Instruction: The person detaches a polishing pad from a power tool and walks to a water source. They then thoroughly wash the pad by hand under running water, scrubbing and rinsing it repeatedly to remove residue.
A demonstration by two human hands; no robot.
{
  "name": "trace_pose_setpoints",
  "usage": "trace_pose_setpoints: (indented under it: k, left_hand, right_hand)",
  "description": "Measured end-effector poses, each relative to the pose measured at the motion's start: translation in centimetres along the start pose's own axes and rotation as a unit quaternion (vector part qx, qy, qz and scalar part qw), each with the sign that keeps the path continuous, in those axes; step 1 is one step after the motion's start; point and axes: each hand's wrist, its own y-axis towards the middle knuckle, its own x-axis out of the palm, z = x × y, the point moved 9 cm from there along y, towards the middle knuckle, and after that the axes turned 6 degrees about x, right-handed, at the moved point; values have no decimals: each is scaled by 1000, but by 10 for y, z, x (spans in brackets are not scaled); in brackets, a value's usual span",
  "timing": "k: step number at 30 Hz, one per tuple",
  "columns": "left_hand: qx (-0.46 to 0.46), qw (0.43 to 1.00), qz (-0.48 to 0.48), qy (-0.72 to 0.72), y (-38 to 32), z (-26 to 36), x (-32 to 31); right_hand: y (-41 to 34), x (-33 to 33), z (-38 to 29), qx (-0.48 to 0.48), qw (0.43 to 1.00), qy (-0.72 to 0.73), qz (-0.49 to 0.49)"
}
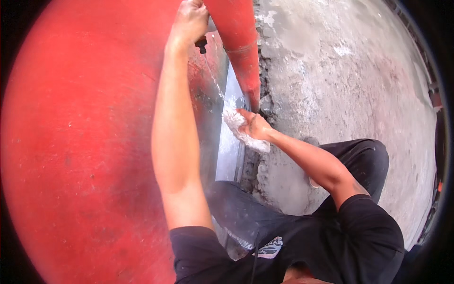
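High in the view, my left hand (191,21) is closed around something mostly hidden by the fingers. Below that fist pokes a black nozzle-like fitting (201,44), from which a thin stream of water (214,80) runs down. The stream lands by a wet, fluffy white cloth (253,142) gripped in my right hand (257,126). That cloth lies against a pale, smooth metal-looking strip (227,152), wet around the cloth. Just above my right hand is the lower end of a red pipe (243,56).
A broad red painted surface (85,135) fills the left side. Rough grey concrete (319,88) with a broken edge (265,71) lies to the right of the pipe. My bent knee (369,152) in dark trousers is at the right.
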Motion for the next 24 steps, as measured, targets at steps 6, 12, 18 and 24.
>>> trace_pose_setpoints:
  k: [6,12,18,24]
  left_hand:
    - [68,995,-35,62,29,-11,-1]
    - [98,991,-19,88,42,-18,-2]
    - [116,987,-2,107,42,-31,-9]
    - [130,985,13,115,43,-35,-7]
  right_hand:
    - [-10,-6,0,6,997,79,18]
    - [-6,-4,11,15,987,159,13]
    - [-11,-15,-1,38,988,150,12]
    - [-5,-21,-8,-6,987,160,28]
